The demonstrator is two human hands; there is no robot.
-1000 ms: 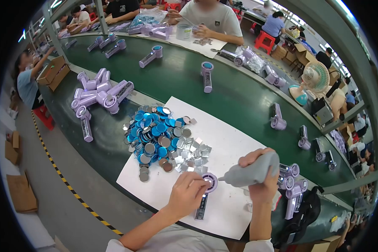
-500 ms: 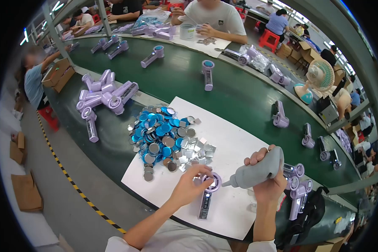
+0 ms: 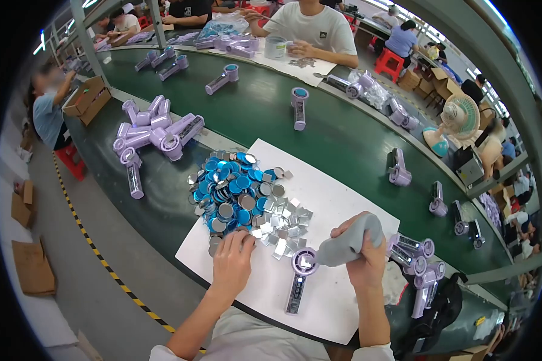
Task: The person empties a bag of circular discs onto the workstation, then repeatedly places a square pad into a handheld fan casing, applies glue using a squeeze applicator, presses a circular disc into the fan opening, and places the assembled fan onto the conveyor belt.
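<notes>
My right hand (image 3: 367, 259) is wrapped around a grey squeeze bottle (image 3: 349, 243), tilted so its nozzle reaches the round head of a lilac handheld fan (image 3: 295, 292). The fan lies face up on a white sheet (image 3: 259, 283), its handle toward me. At the near edge of a heap of blue and silver discs (image 3: 235, 189) is my left hand (image 3: 233, 262). Its fingers are bent together at the discs; what they hold, if anything, is hidden. Small silver squares (image 3: 283, 219) lie between the heap and the fan.
Lilac fans are piled at the left (image 3: 156, 129) and at the right (image 3: 418, 262). More fans lie spaced along the green belt (image 3: 253, 102). Across it sits a person in a white shirt (image 3: 313, 30). A black bag (image 3: 442, 313) is at the right.
My left hand has moved from the fan's head leftward to the disc heap. My right hand has brought the bottle left, so its nozzle is now over the fan's head.
</notes>
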